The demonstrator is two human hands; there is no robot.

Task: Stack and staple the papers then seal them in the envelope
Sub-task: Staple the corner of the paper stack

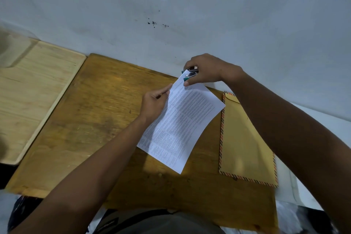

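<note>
White printed papers lie slanted on the brown wooden board, their far corner lifted. My left hand pinches the papers' left edge near that corner. My right hand is closed around a small teal and metal stapler whose jaws sit over the papers' far corner. A brown envelope with a striped border lies flat to the right of the papers, partly under my right forearm.
A pale wooden tray sits to the left of the board. A blue-grey wall rises right behind the board. White sheeting shows past the board's right edge.
</note>
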